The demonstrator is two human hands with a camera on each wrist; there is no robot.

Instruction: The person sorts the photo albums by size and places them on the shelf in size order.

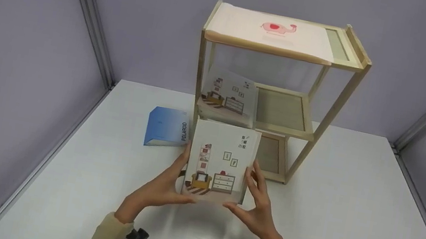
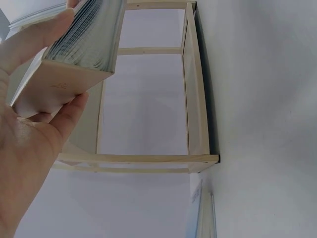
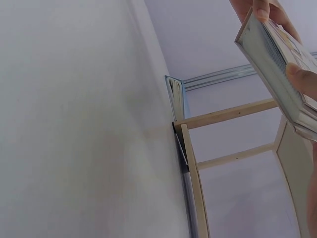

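Note:
Both hands hold up a thick white photo album [image 1: 217, 142], its cover printed with a chair, a chest of drawers and picture frames. My left hand [image 1: 156, 190] grips its lower left side, thumb along the bottom edge. At the lower right, my right hand [image 1: 260, 211] grips it with fingers on the side and thumb near the bottom edge. In the left wrist view, the album's spine [image 2: 64, 84] and layered pages show between thumb and fingers. A matching album [image 1: 228, 94] leans at the left of the middle shelf, its lower part hidden.
A wooden three-tier rack [image 1: 331, 109] stands at the back of the white table [image 1: 352, 223]. A white cloth with a pink elephant [image 1: 238, 25] covers most of its top. Left of the rack is a blue POLAROID album [image 1: 165, 126]. Partition walls [image 1: 25, 38] enclose the table.

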